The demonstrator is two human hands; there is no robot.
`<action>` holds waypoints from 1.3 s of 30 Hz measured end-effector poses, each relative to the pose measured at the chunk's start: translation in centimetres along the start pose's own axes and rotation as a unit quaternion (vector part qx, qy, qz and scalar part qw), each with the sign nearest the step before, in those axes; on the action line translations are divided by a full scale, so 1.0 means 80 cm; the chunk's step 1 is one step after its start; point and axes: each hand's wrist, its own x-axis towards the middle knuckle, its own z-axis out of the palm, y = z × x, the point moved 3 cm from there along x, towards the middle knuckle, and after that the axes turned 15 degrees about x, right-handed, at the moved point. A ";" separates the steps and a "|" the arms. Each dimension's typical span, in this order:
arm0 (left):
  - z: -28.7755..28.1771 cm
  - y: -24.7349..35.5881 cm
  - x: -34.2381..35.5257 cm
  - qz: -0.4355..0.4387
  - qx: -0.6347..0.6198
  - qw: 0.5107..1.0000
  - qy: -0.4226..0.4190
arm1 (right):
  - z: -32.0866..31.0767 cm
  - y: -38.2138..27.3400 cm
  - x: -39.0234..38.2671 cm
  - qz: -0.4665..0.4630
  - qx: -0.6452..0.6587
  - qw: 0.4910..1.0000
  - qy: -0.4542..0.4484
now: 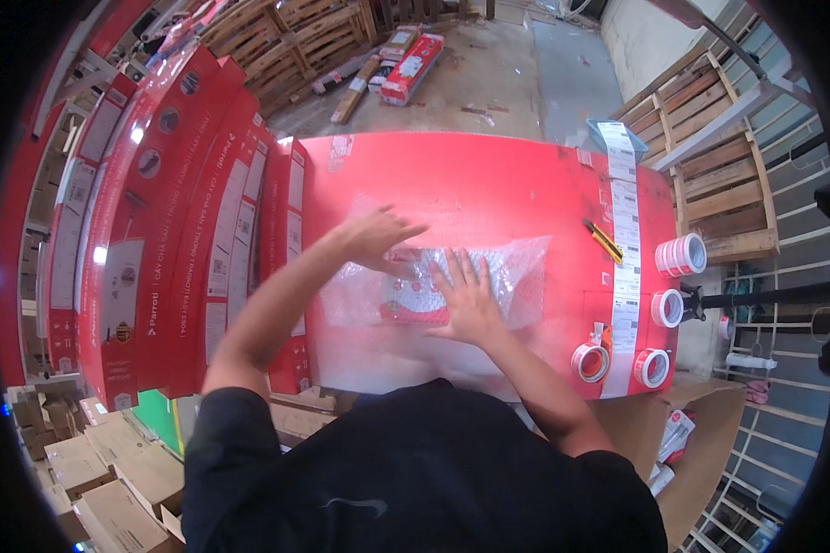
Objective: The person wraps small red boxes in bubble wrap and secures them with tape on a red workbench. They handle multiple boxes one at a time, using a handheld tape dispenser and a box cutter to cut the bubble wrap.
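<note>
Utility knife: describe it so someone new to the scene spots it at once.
Start with the big red tabletop, then find the strip of white labels running down its right side. At that strip's left edge lies the utility knife, slanted. It is slim, yellow and black, unlike the round tape rolls nearby.

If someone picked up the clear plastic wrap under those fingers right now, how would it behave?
The clear plastic wrap would probably be floppy: its loose edges lie creased and spread over the red tabletop. By itself it seems likely light for its size, being thin and see-through. Its glossy sheen suggests it might slide somewhat when pushed.
</note>
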 end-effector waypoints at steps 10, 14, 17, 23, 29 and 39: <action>-0.080 0.043 -0.051 -0.143 0.018 0.973 -0.180 | -0.003 0.012 -0.009 -0.057 -0.037 0.998 -0.001; -0.039 0.121 0.006 -0.113 0.060 0.991 -0.046 | -0.007 0.015 -0.014 -0.085 -0.055 0.995 0.005; 0.007 0.161 -0.019 -0.196 -0.029 0.978 -0.060 | -0.009 0.023 -0.037 -0.086 -0.064 0.994 0.022; 0.048 0.205 -0.059 -0.333 0.005 0.943 0.016 | -0.053 0.166 -0.268 0.271 0.055 0.851 0.447; 0.052 0.229 -0.067 -0.413 -0.038 0.909 0.039 | -0.024 0.293 -0.416 0.482 0.139 0.848 0.172; 0.063 0.249 -0.069 -0.459 -0.056 0.883 0.084 | -0.127 0.035 0.011 0.041 0.359 0.925 0.120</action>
